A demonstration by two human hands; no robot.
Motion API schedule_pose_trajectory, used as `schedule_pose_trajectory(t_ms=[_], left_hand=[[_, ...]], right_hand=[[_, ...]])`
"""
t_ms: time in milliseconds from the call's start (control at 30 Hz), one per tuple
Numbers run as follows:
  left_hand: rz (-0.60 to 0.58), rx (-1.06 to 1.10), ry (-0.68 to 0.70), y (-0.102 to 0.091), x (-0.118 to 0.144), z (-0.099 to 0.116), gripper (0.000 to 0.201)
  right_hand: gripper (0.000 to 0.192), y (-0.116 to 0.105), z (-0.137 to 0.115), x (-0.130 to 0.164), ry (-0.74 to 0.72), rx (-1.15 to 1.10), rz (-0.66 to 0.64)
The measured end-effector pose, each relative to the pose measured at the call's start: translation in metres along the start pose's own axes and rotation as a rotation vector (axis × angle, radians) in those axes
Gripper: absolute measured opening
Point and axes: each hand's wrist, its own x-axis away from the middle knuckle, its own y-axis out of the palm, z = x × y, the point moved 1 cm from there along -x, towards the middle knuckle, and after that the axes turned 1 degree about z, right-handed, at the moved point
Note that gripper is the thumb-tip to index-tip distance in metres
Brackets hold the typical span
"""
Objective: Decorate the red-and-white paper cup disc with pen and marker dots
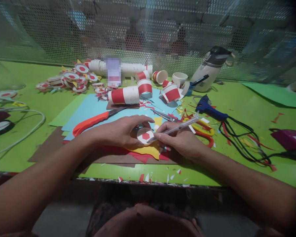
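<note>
Head view: left hand (120, 131) clamps a small round cup lid (145, 135) with a red hexagon, right hand (185, 140) pinches a pen (174, 129), apparently touching it; no writing legible.

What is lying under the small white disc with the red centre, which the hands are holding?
Yellow paper shows under the white disc, red paper below that. The left hand covers the rest.

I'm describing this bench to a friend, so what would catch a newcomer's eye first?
Dead centre, the left hand holds a small white disc with a red middle while the right hand touches a pen to it, over yellow paper. Behind them lie red-and-white paper cups, with orange-handled scissors at left and a blue glue gun at right.
</note>
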Motion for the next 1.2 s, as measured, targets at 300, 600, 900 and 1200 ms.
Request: schedule_pose_trajectory(t_ms=[300,600,900,1200], left_hand=[[0.003,-0.038,-0.014,-0.001,0.001,0.003,0.068],[0.035,-0.063,0.01,0.0,0.003,0.008,0.062],[0.032,-0.125,0.084,-0.001,0.005,0.009,0.058],[0.034,-0.13,0.099,-0.001,0.007,0.01,0.057]], right_hand=[[0.02,-0.001,0.004,0.001,0.017,-0.073,-0.02],[0.02,0.0,0.002,0.001,0.003,-0.041,-0.018],[0.015,-0.002,-0.002,0.003,0.013,0.036,-0.009],[0.013,-0.003,-0.005,0.003,0.044,0.023,-0.039]])
